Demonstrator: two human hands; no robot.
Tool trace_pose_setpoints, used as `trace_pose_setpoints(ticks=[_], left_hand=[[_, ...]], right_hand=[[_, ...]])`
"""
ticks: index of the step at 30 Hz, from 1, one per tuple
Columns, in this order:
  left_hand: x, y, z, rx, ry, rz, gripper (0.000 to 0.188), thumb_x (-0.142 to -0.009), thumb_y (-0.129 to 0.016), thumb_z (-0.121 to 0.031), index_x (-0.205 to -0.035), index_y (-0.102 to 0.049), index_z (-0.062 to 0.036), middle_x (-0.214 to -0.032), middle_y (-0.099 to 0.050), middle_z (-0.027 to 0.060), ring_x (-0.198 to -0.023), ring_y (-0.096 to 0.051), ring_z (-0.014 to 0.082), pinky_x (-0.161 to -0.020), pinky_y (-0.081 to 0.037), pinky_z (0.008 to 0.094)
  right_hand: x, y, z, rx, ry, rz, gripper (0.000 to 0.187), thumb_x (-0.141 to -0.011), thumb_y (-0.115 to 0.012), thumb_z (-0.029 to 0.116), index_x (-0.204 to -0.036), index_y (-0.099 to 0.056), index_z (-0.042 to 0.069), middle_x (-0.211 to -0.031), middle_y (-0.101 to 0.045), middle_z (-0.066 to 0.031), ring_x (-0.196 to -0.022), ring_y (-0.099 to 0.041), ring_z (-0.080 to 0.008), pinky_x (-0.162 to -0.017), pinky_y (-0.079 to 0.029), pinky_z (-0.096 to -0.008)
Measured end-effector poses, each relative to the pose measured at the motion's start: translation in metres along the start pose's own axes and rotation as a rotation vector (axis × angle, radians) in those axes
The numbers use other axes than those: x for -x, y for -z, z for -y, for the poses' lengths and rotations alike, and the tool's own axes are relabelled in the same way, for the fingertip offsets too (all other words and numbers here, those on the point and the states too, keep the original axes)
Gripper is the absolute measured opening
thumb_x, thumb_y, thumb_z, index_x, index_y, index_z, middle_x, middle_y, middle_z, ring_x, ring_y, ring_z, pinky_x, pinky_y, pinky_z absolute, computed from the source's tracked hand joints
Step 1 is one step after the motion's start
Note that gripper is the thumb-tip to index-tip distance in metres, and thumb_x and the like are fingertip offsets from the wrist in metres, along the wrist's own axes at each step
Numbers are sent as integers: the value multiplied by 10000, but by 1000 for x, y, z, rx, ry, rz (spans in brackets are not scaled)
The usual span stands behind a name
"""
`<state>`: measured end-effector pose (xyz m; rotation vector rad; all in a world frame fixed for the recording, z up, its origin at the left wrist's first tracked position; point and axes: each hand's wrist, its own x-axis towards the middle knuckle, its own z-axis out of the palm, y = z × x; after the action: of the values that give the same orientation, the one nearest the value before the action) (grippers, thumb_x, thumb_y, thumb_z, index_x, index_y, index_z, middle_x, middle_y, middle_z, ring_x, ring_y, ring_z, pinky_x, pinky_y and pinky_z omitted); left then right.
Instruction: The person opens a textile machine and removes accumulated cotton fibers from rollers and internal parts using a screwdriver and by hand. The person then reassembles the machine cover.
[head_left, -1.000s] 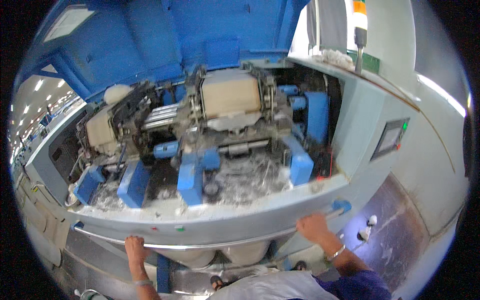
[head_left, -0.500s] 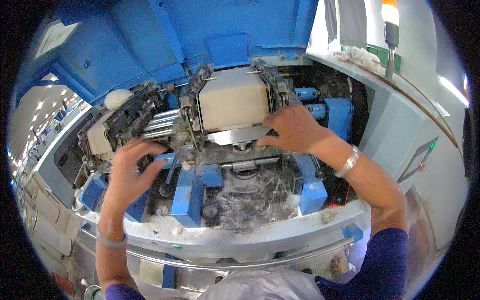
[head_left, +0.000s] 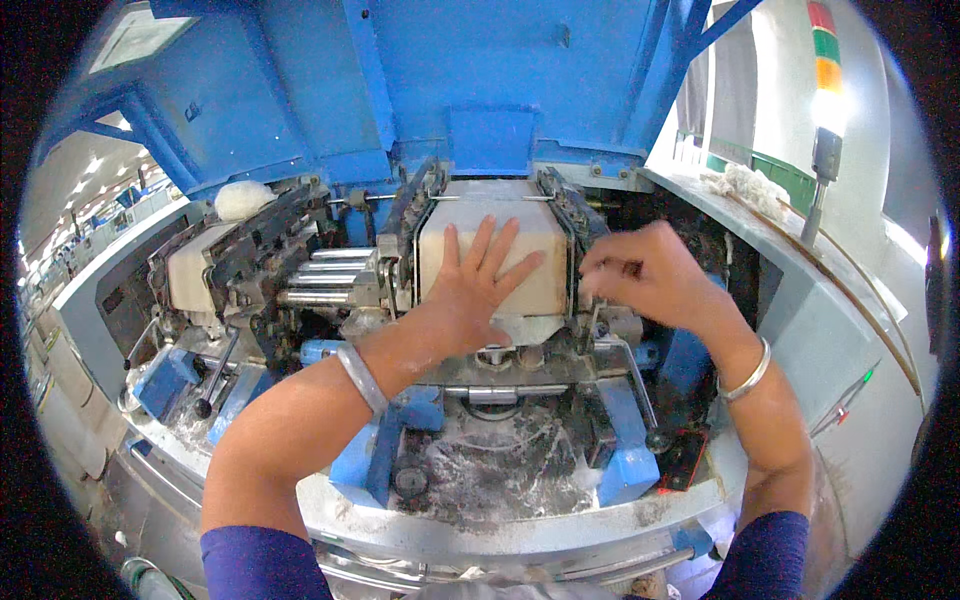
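Head view: my left hand [head_left: 478, 283] lies flat, fingers spread, pressed on the cream fibre lap [head_left: 490, 255] sitting mid-machine between two black side frames, far from me. My right hand [head_left: 650, 275] is curled, fingertips pinched at the right black frame [head_left: 572, 225] (what it pinches, can't tell). Loose white fluff [head_left: 500, 470] litters the near tray. Second lap [head_left: 190, 270] sits left.

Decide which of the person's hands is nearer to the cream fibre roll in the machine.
Left. The left hand lies flat on the cream fibre roll, fingers spread. The right hand is beside its right edge, at the dark metal frame.
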<state>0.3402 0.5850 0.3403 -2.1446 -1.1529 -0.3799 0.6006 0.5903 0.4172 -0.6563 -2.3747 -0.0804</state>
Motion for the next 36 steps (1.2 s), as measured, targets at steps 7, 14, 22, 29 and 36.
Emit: trace_pose_setpoints(ticks=[7,14,22,29,36], left_hand=[[11,21,-20,211,-55,49,1083,-694,-713,-605,-1538,-186,-178,-1591,-5,218,-1469,-24,398,-1067,-99,714],[27,29,-39,161,-176,285,1022,-637,-746,-544,-1494,-310,-197,-1587,-123,159,-1457,-84,379,-1078,-146,678],[39,2,-50,166,-221,54,877,-613,-744,-499,-1396,-445,-243,-1513,-300,156,-1376,-275,382,-1004,-309,657],[37,26,-38,287,-283,207,905,-593,-783,-465,-1392,-450,-201,-1506,-278,225,-1400,-234,408,-1033,-262,669],[33,48,-38,394,-264,350,824,-727,-726,-448,-1429,-426,-141,-1531,-268,209,-1428,-212,391,-1094,-180,651]], right_hand=[[-106,-34,-73,263,53,-118,325,-833,-677,350,-961,-694,51,-751,-674,-112,-646,-636,-264,-606,-488,-369],[-225,-130,-117,259,-43,430,389,-842,-658,384,-1143,-637,138,-937,-685,-166,-794,-654,-337,-707,-514,-437],[-276,-119,-141,525,-322,-244,202,-837,-640,270,-900,-686,83,-927,-685,-188,-858,-670,-376,-765,-531,-486],[-240,-11,-117,527,-217,-604,217,-820,-669,282,-823,-694,66,-799,-691,-153,-722,-677,-280,-683,-546,-385],[-60,113,13,-198,-177,28,251,-908,-630,236,-743,-576,56,-646,-571,-6,-587,-554,-79,-599,-491,-241]])
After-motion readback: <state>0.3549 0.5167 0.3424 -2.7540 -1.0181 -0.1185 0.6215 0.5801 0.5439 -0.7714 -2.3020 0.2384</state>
